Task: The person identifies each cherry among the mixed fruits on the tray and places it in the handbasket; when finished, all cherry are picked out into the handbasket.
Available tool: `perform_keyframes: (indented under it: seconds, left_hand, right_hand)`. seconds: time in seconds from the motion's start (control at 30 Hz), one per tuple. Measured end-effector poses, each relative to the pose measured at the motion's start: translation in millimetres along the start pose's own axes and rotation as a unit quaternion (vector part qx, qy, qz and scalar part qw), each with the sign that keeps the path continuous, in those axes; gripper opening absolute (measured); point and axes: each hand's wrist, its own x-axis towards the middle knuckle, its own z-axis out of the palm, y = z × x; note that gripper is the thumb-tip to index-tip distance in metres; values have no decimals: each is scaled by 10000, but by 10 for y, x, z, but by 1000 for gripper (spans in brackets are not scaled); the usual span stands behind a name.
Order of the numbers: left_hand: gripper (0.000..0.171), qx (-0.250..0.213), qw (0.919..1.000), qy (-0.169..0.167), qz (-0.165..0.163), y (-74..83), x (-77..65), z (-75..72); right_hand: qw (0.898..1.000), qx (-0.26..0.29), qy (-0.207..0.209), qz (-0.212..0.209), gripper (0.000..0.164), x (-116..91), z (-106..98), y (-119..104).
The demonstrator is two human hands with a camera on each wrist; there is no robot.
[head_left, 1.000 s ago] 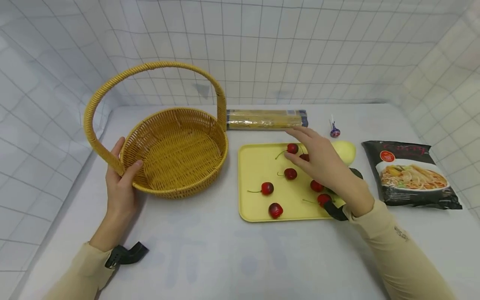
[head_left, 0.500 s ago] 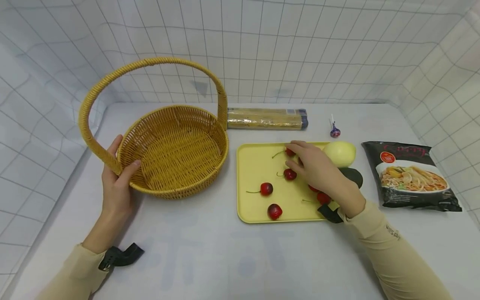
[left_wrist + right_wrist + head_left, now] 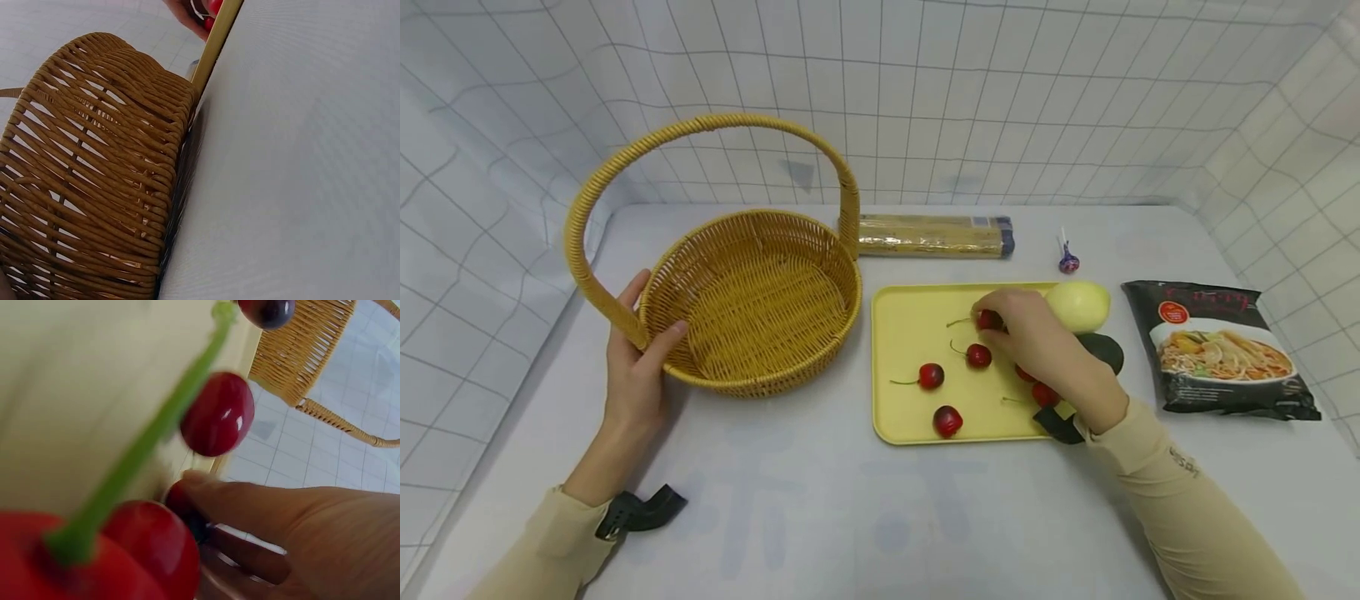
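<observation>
My left hand (image 3: 638, 379) grips the near-left rim of a wicker basket (image 3: 767, 317), thumb over the inside. The basket has a tall arched handle, and its woven side fills much of the left wrist view. Over a yellow tray (image 3: 904, 321), my right hand (image 3: 1041, 342) pinches a dark red cherry (image 3: 989, 320) between thumb and fingers. In the right wrist view the thumb (image 3: 250, 503) lies against that cherry. Several more stemmed cherries are on the tray, one (image 3: 977, 356) just in front of the fingertips and another (image 3: 931, 376) further left. My right hand partly covers others.
A pale yellow lemon (image 3: 1078, 306) and a dark green avocado (image 3: 1102, 354) lie at the tray's right side. Beyond are a black noodle packet (image 3: 1221, 350) and a lollipop (image 3: 1069, 262). A long yellow package (image 3: 932, 236) lies behind the tray, partly behind the basket handle.
My right hand has come down onto the tray's far cherries, and its thumb and fingers have closed on one. The left hand keeps its grip on the basket, which has hardly moved.
</observation>
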Motion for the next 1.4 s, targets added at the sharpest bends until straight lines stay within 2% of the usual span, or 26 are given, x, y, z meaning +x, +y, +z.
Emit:
perform_keyframes:
  seconds: [0.27, 0.5, 0.77, 0.97, 1.13, 1.4]
  left_hand:
    - [70, 138, 9999, -22, -2, 5, -17, -9]
    - [69, -20, 10000, -59, 31, -30, -12, 6]
    - [69, 80, 9999, -15, 86, -34, -8, -10]
    - [70, 167, 9997, -143, 115, 4, 17, -18]
    - [70, 195, 9997, -106, 76, -5, 27, -4]
    - [70, 123, 9999, -57, 101, -14, 17, -20]
  right_hand:
    - [9986, 233, 466, -40, 30, 0, -23, -84]
    - [9967, 489, 642, -99, 31, 54, -112, -217]
    - [9941, 895, 517, -337, 31, 238, -239, -615]
    - [9906, 1087, 613, -569, 32, 387, -286, -951]
    - [9816, 1411, 803, -1003, 29, 454, -150, -1084]
    - [9729, 1535, 1207, -1238, 37, 500, 155, -1165]
